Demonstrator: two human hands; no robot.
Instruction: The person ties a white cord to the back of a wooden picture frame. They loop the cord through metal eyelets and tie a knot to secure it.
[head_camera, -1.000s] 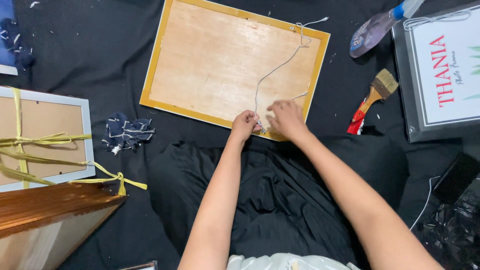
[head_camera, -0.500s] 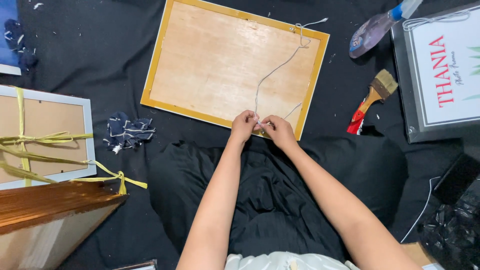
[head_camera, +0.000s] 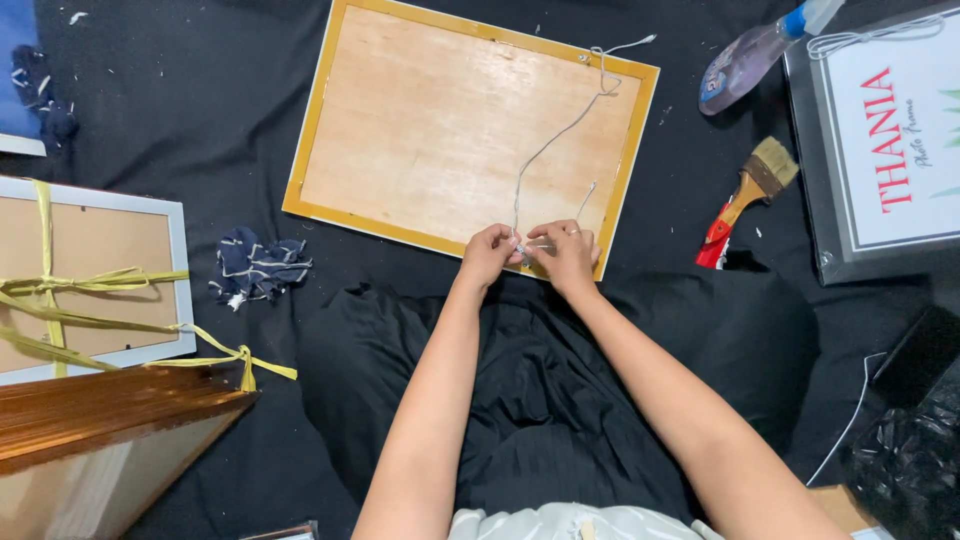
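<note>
Left hand (head_camera: 490, 255): fingers pinched on the string (head_camera: 548, 152) at the frame's near edge
Right hand (head_camera: 566, 252): pinching the same string just beside the left, ring on one finger
Picture frame (head_camera: 440, 130): face down on black cloth, wooden back up, yellow border
String: runs from the hands to the frame's far corner
Paintbrush (head_camera: 745, 197): right of frame, apart

Left of frame (head_camera: 420, 130): rag (head_camera: 258, 268) lying on open cloth (head_camera: 200, 120).
Right: brush (head_camera: 745, 195) and bottle (head_camera: 755, 50) crowding the gap.
</note>
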